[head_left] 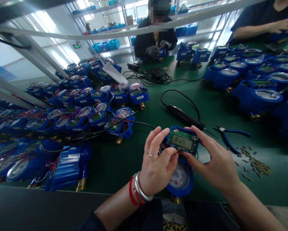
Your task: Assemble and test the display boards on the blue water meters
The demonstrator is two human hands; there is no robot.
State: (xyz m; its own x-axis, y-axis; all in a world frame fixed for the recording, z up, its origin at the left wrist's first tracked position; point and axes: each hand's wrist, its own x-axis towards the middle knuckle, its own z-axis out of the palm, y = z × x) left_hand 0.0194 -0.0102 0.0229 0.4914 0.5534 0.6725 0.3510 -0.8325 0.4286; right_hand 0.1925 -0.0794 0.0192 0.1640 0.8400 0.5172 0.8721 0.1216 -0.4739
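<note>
Left grip (160, 158), right grip (210, 158), both pinching one circuit board (182, 141), one dial (179, 177) beside

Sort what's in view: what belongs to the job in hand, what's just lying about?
In hand:
- circuit board with display, between left hand and right hand
- blue meter with round dial, beneath

Lying about (untouched, though some may serve the job):
- black tool
- pliers
- small brass-coloured pieces, likely screws
- tangled cable
- meters at left
</note>
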